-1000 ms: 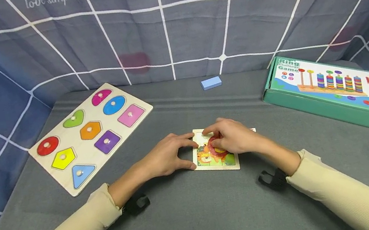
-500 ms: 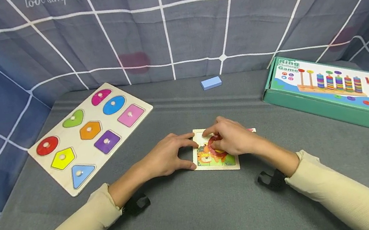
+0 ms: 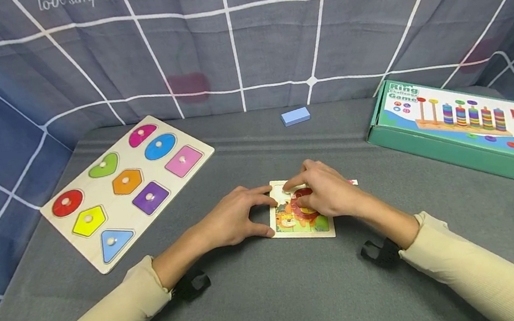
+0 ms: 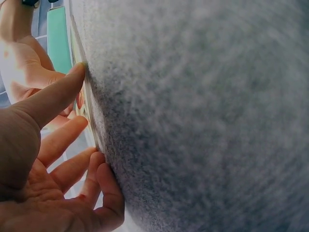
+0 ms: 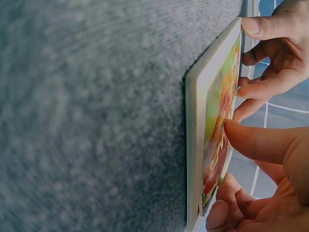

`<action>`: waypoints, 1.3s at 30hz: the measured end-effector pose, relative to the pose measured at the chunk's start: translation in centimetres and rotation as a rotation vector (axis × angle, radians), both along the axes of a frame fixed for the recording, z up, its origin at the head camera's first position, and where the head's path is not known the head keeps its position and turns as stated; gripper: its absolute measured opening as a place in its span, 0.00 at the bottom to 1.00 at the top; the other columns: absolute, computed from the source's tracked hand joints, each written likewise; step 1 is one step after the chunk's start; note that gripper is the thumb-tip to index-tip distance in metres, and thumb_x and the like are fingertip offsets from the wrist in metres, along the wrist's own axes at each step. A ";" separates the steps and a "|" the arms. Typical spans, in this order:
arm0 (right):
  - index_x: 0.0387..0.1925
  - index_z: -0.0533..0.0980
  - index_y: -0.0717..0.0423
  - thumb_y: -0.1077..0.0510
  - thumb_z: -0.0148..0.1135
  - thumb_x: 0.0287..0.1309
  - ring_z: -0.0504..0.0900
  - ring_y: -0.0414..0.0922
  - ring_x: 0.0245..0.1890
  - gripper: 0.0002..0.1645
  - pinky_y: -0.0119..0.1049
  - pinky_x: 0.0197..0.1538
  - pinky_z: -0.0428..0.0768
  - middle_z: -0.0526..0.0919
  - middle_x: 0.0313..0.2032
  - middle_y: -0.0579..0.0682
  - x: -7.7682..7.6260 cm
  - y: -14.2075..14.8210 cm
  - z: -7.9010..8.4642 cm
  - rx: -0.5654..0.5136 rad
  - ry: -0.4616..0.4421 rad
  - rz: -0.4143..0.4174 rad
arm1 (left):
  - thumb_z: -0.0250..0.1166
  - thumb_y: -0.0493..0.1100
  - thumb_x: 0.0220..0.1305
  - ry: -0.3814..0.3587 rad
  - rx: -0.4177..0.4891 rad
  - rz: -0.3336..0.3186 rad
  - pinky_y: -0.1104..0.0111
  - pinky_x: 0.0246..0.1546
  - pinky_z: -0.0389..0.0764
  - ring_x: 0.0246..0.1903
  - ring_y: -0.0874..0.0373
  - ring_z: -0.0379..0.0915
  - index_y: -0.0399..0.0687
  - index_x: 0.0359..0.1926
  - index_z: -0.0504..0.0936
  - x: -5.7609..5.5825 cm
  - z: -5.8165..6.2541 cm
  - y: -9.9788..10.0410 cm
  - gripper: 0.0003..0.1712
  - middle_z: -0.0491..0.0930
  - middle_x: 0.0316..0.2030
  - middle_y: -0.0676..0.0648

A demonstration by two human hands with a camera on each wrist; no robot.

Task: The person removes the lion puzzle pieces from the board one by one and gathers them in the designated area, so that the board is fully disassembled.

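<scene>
Head: left hand (image 3: 233, 217) has fingers and thumb spread, tips at puzzle's (image 3: 288, 220) left edge. Right hand (image 3: 327, 191) has thumb and forefinger over puzzle; cannot tell if pinching anything. Shape board (image 3: 110, 206), 9 shapes, left of left fingers. Blue block (image 3: 295, 116) well beyond both hands' fingers. Green box (image 3: 469, 129) well right of right fingers.

Left wrist: thumb and forefinger apart, puzzle edge beside tips.

Right wrist: puzzle flat under right thumb tip.
</scene>
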State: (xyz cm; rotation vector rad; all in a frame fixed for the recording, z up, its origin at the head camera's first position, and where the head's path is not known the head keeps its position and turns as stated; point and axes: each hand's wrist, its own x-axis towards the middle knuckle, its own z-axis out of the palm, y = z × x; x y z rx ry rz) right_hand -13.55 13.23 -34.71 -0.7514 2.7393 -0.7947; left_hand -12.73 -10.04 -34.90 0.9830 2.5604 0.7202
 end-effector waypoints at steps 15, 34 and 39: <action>0.48 0.85 0.57 0.73 0.64 0.48 0.65 0.47 0.32 0.24 0.39 0.36 0.64 0.73 0.33 0.51 -0.3 0.6 -0.1 -0.036 0.020 0.060 | 0.78 0.48 0.52 0.003 -0.012 0.005 0.54 0.60 0.68 0.59 0.44 0.68 0.47 0.56 0.83 -0.1 -0.1 0.1 0.30 0.68 0.68 0.43; 0.52 0.81 0.63 0.68 0.67 0.55 0.71 0.46 0.33 0.21 0.40 0.38 0.70 0.76 0.37 0.51 -0.4 0.3 -0.1 0.012 0.021 0.015 | 0.78 0.49 0.52 -0.010 -0.012 0.016 0.54 0.60 0.67 0.59 0.45 0.67 0.48 0.56 0.82 0.0 -0.2 0.0 0.30 0.68 0.68 0.44; 0.54 0.80 0.64 0.68 0.67 0.56 0.70 0.46 0.33 0.21 0.39 0.36 0.69 0.75 0.37 0.52 -0.5 0.4 0.1 0.026 0.015 0.030 | 0.78 0.48 0.52 -0.003 -0.007 0.008 0.54 0.60 0.68 0.59 0.45 0.67 0.47 0.56 0.83 -0.1 -0.2 0.0 0.30 0.68 0.68 0.43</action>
